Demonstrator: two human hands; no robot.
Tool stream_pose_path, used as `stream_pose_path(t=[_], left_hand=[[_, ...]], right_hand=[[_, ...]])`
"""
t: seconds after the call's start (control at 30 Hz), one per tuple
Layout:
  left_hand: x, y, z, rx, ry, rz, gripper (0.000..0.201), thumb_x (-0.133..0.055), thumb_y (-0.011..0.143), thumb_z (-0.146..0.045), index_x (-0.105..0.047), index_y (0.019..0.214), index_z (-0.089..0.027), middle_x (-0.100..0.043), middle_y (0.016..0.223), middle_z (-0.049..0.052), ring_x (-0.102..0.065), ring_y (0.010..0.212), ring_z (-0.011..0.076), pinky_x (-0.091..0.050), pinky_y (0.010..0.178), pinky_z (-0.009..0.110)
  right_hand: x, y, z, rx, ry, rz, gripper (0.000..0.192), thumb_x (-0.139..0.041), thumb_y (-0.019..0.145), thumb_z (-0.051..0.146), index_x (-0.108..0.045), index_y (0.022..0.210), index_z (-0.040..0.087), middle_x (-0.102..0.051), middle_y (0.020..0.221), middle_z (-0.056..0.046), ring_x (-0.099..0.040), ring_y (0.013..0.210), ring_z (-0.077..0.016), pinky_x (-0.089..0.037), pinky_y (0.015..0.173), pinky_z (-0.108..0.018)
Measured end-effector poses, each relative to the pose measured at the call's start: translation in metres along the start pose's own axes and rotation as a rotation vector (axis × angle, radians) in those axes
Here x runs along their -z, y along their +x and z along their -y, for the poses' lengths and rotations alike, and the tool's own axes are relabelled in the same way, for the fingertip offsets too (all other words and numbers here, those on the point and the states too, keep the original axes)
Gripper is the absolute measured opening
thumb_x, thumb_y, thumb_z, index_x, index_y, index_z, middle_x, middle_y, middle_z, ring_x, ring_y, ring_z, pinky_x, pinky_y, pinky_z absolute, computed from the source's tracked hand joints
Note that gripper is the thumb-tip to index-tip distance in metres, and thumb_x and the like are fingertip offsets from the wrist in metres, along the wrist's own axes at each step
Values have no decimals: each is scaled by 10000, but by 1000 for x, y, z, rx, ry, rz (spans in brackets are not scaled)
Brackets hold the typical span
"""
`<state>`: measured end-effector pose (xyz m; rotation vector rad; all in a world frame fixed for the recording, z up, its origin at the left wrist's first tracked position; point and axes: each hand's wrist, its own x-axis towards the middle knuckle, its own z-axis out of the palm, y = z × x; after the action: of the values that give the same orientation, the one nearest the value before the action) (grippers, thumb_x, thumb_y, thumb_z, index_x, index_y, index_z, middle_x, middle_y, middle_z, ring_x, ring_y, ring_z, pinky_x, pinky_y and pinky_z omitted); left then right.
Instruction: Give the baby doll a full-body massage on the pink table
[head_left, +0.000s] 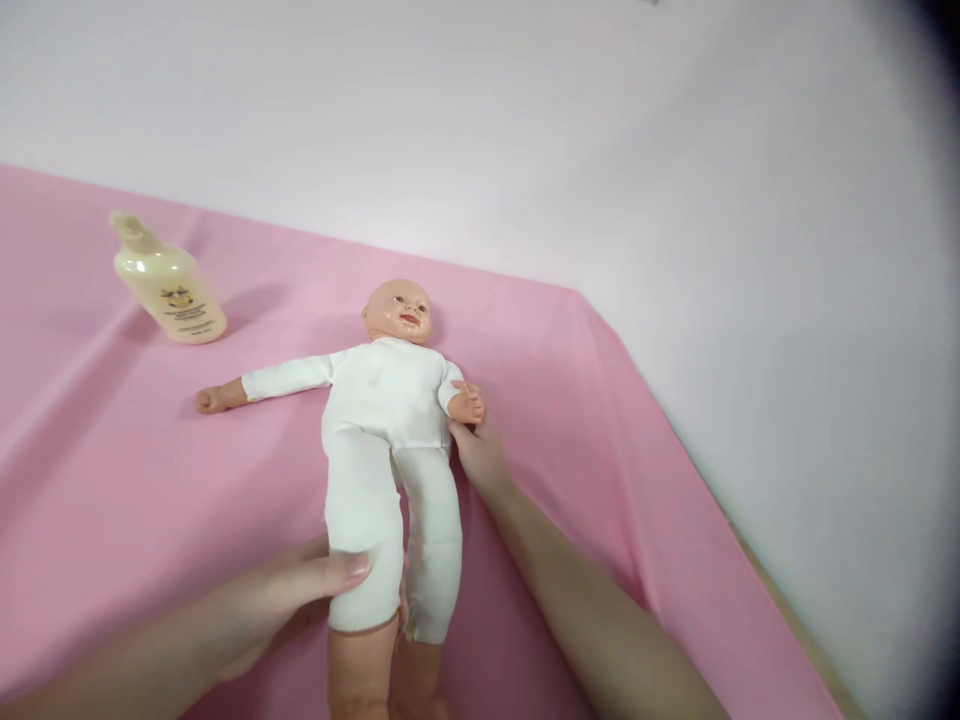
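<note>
A baby doll [386, 400] in a white bodysuit lies on its back on the pink cloth [112, 470] that covers the desk, head toward the far wall, legs toward the near edge. One doll arm stretches out to the left; the other is bent at its right side.

The left hand [300, 590] is curled around the doll's left-lying thigh, the thumb pressed flat on the white fabric and the other fingers hidden beneath, so it has a partly closed hold on the leg. The right hand [476, 450] touches the doll's side just below the bent arm; its fingers are tucked against or under the body, and how far they are closed cannot be told.

The work in hand looks like steadying or shifting the doll with a hold at leg and torso. Any lift or turn would call for both hands to move together, since the soft body will likely sag between the two holds.

A cream lotion bottle [169, 285] with a pump top stands well apart at the far left.
</note>
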<state>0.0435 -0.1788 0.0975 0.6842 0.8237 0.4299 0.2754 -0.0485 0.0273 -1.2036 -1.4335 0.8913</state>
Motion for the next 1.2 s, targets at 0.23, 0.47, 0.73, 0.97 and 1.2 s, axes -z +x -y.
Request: stream_pose_path(t=[0.23, 0.47, 0.73, 0.97, 1.2], left_hand=[[1, 1, 2, -10, 13, -1, 623, -743, 753, -641, -688, 1172, -183, -738, 1134, 85, -608, 1161, 326, -455, 948, 383], [-1, 0, 0, -28, 4, 12, 618, -743, 761, -631, -685, 1177, -178, -743, 1111, 79, -614, 1157, 325, -428, 1040, 424], [-3, 0, -3, -29, 8, 21, 572, -736, 768, -622, -709, 1117, -170, -752, 1080, 78, -632, 1132, 321, -445, 1015, 408], [-3, 0, -2, -26, 9, 6, 556, -739, 767, -618, -715, 1104, -175, -754, 1072, 69, -634, 1137, 316, -438, 1041, 417], [-3, 0, -2, -27, 20, 8, 568, -751, 752, -628, -723, 1102, -182, -748, 1100, 82, -629, 1144, 320, -434, 1056, 427]], right_hand=[[0, -1, 0, -28, 9, 0, 498, -527, 717, 204, -565, 1211, 244, -649, 1234, -58, -599, 1200, -233, -435, 1112, -417], [-1, 1, -5, -19, 6, -2, 503, -526, 717, 199, -565, 1216, 244, -650, 1235, -54, -599, 1196, -227, -442, 1103, -405], [-2, 1, -3, 5, 1, -10, 485, -521, 724, 207, -560, 1206, 240, -652, 1220, -63, -604, 1188, -242, -452, 1098, -438], [-1, 1, -2, 9, -1, -4, 490, -517, 713, 194, -562, 1199, 239, -647, 1215, -64, -604, 1183, -238, -449, 1102, -434], [-1, 1, -3, -9, 1, 1, 493, -527, 719, 200, -556, 1209, 247, -648, 1226, -57, -603, 1190, -231, -446, 1113, -427]])
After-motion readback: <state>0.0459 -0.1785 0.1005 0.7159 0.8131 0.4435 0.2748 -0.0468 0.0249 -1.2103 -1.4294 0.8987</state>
